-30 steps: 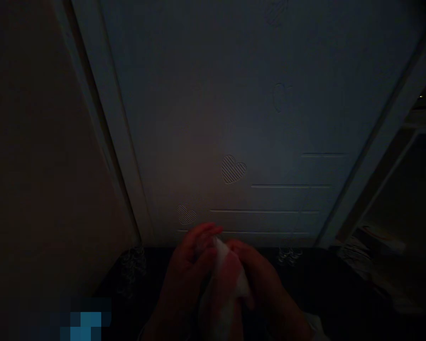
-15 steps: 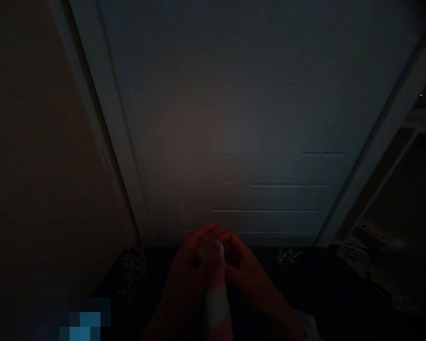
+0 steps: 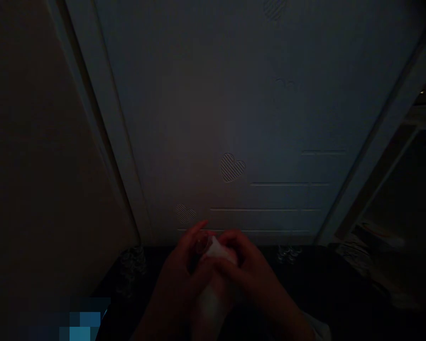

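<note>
In the dim head view, my left hand curls round a small clear, round, glass-like object, whose exact kind I cannot make out. My right hand is closed on a white and pink cloth, thumb and fingers gathering its upper part against the clear object. The cloth hangs down between my wrists. Both hands are close together, almost touching, above a dark surface. Darkness hides most of the finger detail.
A dark tabletop lies below. Several clear shiny pieces stand at left, more clear pieces at right. Behind rises a pale panel with embossed hearts. A brown surface borders the left; dim items lie at far right.
The cloth's upper part has bunched up between my hands and its hanging part has swung slightly left. The clear object shows more plainly by my left fingers. My right fingers have closed over the cloth.
</note>
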{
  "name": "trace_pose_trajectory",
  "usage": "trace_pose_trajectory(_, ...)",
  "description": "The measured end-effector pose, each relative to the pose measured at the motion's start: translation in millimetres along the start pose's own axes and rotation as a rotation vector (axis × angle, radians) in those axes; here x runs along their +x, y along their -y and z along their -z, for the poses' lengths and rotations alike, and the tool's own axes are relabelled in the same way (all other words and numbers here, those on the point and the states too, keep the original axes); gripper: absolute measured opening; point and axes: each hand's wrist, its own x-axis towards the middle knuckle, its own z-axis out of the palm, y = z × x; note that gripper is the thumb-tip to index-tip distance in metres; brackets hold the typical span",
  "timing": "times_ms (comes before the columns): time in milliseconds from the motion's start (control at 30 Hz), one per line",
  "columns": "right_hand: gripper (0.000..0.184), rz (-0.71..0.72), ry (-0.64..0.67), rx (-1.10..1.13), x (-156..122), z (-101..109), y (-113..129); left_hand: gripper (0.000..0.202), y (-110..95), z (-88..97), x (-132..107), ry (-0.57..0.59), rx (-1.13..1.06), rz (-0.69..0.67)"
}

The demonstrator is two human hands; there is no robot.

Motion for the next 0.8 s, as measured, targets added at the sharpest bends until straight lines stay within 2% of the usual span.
trace_pose_trajectory(100, 0.015, -0.028, 0.051, 0.012, -3, 2, 2, 0.045, -2, 5.4, 1, 0.032, -0.017, -0.011)
trace_pose_trajectory(233, 0.015, -0.029, 0.081, 0.052, -6, 5, 3, 0.036, -6, 5.1, 1, 0.002, -0.109, -0.011)
trace_pose_trajectory(467, 0.017, -0.039, 0.121, 0.136, -11, 6, 6, 0.038, -8, 4.9, -3, -0.019, -0.285, 0.119)
trace_pose_trajectory(667, 0.017, -0.023, 0.093, 0.118, -12, 2, 7, 0.038, -17, -2.9, -8, -0.111, -0.320, 0.119)
trace_pose_trajectory(800, 0.017, -0.007, 0.068, 0.119, -13, -1, 9, 0.036, -17, -1.6, -6, -0.068, -0.297, 0.069)
